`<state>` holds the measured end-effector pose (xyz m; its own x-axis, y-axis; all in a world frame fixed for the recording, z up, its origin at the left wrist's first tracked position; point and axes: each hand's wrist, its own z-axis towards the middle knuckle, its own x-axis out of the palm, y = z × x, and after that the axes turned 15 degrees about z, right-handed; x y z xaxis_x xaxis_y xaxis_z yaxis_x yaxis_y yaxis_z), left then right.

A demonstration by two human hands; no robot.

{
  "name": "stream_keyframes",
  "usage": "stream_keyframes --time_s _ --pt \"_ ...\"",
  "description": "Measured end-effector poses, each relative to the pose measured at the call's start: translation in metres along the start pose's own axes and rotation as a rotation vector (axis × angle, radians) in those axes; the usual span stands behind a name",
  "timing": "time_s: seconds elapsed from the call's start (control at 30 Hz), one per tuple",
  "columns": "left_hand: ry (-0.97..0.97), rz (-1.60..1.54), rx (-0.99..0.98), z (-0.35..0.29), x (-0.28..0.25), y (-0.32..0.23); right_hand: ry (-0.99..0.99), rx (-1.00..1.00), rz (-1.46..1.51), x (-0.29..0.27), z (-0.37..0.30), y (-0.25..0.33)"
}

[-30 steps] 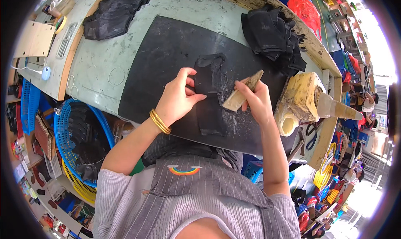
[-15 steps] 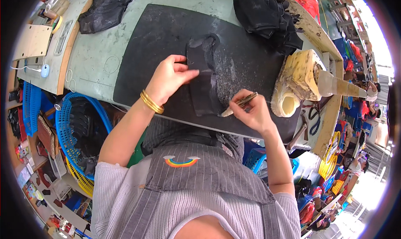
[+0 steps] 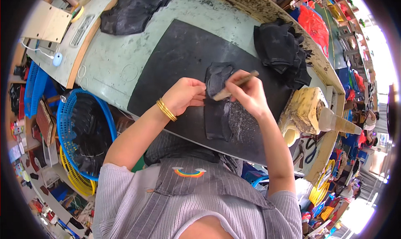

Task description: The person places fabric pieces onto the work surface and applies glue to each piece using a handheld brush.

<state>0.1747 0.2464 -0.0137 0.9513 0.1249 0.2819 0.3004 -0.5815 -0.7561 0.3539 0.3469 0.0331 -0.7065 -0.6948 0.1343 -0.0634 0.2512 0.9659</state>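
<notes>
Mat (image 3: 167, 63) lying under black strip (image 3: 217, 124); right hand (image 3: 250, 93) gripping brush (image 3: 222, 94) at 2 o'clock, left hand (image 3: 184, 96) sitting half-curled at 9, grip unclear.

The right hand (image 3: 250, 93) covers part of the pale tool (image 3: 221, 94) it grips. Whether the left hand's (image 3: 184, 96) fingertips touch the black piece (image 3: 217, 120) cannot be told. Distant people (image 3: 370, 121) at far right are too small to make out.

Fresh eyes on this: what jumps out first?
Probably the red plastic at upper right, then the blue basket of black pieces at left. At centre, the right hand holds a pale tool over a dark strip on the black mat; gold bangles gleam further left.
</notes>
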Motion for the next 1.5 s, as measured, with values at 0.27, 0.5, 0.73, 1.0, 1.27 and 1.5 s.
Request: stream_keyframes --time_s 0.27,0.5,0.73,1.0,1.27,1.5 --pt "-0.004 0.002 0.067 0.005 -0.002 0.003 0.119 -0.346 -0.427 0.001 -0.024 0.013" --pt "-0.035 0.061 0.039 -0.001 0.005 -0.006 -0.074 -0.130 -0.217 0.022 -0.053 -0.011" --pt "0.079 0.160 0.161 -0.015 0.030 -0.013 -0.167 -0.084 -0.072 0.012 -0.129 -0.033" --pt "-0.143 0.604 0.993 -0.048 0.047 -0.074 -1.101 -0.415 -0.171 -0.084 -0.206 0.015" --pt "-0.285 1.426 1.250 -0.023 0.014 0.005 -0.839 -0.297 0.127 -0.064 -0.153 0.019" --pt "-0.274 1.613 1.444 -0.025 0.011 0.006 -0.421 -0.248 -0.017 -0.002 0.007 -0.006"
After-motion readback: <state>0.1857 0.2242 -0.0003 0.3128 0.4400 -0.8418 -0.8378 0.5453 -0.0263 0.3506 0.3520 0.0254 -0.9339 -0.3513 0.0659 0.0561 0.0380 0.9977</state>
